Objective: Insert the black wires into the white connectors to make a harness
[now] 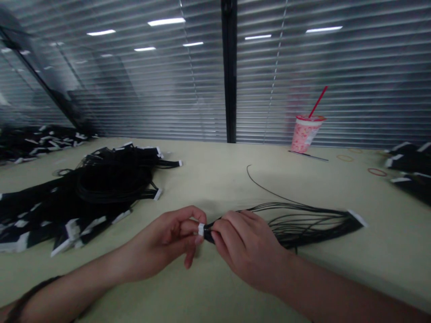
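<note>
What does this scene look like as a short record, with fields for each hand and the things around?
Left hand: fingers pinch the white connector
Right hand: grips the black wire bundle just behind it
Bundle: lies fanned on the table, second white plug at its far end
Left side: pile of black harnesses
Back: pink cup with red straw, before closed blinds

The scene is dim and grey, lit by overhead strip lights (166,21) that glare as reflections in the glass over the blinds (336,67). The table (215,179) carries faint, soft shadows, while the black wire bundle (303,222) loses detail. Wide-angle distortion bends the edges, and everything is slightly soft
</note>
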A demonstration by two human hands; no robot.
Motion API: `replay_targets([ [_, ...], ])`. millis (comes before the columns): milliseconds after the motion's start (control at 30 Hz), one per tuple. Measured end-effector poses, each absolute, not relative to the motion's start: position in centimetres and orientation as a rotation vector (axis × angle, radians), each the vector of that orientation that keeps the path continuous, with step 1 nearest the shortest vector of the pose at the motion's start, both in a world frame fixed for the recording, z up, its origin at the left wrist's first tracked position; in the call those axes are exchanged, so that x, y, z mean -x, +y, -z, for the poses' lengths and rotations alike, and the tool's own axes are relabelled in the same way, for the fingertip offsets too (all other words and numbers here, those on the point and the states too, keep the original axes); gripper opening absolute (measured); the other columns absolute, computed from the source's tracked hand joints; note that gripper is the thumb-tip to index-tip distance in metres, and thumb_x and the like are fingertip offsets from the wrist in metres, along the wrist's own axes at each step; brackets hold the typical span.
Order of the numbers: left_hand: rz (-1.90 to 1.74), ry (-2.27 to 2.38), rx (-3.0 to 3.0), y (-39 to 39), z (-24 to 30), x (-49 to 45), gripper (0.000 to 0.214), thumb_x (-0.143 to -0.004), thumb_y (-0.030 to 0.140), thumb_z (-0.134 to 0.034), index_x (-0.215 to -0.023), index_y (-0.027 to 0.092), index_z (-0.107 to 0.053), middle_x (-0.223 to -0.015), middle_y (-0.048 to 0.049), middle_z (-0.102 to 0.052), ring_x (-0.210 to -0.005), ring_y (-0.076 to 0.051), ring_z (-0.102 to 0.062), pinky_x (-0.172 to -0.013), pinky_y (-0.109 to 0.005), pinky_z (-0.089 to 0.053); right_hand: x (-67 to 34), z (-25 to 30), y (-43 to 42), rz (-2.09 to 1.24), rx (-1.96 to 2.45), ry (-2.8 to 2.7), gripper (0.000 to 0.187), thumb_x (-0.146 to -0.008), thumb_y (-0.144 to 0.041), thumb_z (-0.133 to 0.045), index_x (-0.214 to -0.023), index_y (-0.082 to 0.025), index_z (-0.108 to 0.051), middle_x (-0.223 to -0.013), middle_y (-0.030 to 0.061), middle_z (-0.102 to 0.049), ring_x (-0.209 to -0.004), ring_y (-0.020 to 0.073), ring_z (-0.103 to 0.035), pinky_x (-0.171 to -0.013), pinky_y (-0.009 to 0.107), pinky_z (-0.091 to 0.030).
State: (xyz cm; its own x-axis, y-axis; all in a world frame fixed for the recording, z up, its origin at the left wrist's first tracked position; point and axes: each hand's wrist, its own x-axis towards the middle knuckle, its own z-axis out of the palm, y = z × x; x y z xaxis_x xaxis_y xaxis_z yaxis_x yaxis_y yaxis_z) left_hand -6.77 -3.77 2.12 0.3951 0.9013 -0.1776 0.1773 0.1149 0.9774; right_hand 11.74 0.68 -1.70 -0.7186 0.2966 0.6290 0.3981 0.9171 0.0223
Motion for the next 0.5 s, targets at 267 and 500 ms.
replay_targets([
  [267,-0.699,1.08,-1.387,-4.03,-2.25,6.76,0.01,-0.082,0.019,-0.049,-0.089,0.018,-0.043,-0.067,0.0044,-0.051,-0.054,-0.005,-0.048,-0.05,-0.017,-0.045,-11.84,1.84,0.73,0.189,0.505,-2.414,0.005,-0.082,-0.016,-0.046,-0.083,-0.016,-0.051,-0.075,0.0021,-0.05,-0.071,0.0153,-0.045,-0.066,0.032,-0.033],
  [500,-0.692,1.09,-1.403,-3.9,-2.06,6.65,0.011,-0.082,0.02,-0.049,-0.091,0.018,-0.042,-0.062,0.006,-0.05,-0.049,-0.004,-0.047,-0.047,-0.016,-0.043,-11.85,1.95,0.69,0.169,0.491,-2.415,0.005,-0.082,-0.015,-0.047,-0.086,-0.016,-0.05,-0.077,0.0017,-0.051,-0.072,0.0154,-0.045,-0.069,0.032,-0.033],
])
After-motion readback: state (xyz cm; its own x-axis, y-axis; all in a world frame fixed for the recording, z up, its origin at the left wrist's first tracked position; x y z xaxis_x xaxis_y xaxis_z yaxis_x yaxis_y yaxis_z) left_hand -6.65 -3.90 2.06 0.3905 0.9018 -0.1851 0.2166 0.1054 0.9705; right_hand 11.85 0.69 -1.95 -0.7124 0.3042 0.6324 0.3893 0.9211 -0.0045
